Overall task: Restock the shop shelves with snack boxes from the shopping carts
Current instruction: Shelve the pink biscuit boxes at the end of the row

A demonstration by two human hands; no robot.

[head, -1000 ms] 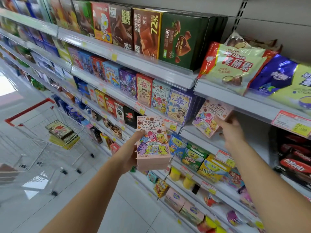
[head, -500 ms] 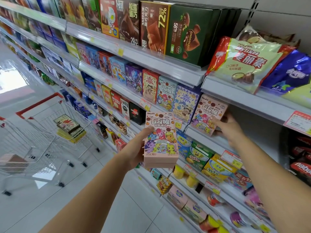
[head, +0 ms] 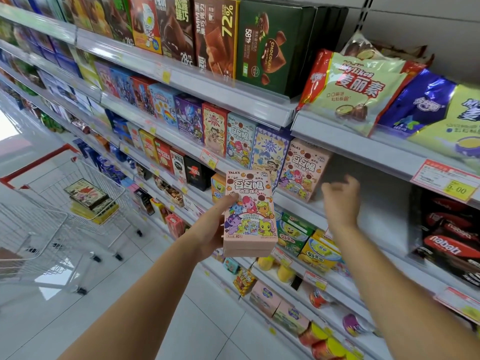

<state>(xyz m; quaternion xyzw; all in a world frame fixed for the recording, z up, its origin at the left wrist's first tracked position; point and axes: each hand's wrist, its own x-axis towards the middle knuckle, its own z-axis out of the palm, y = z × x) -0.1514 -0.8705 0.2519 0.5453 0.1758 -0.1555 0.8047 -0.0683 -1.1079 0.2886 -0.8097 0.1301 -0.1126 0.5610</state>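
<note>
My left hand grips a stack of pink cartoon snack boxes upright in front of the shelves. An identical pink box stands on the second shelf, at the right end of a row of boxes. My right hand hovers just right of that box with fingers loosely curled, holding nothing and apart from it. A wire shopping cart at the left carries several more boxes.
Bare shelf space lies right of the pink box, up to the dark Nabati packs. Above are chocolate boxes and snack bags; below, yellow boxes. A second cart stands at the near left.
My right hand set the pink box upright on the second shelf and let go, drawing back slightly to the right. My left hand stays holding its stack.
</note>
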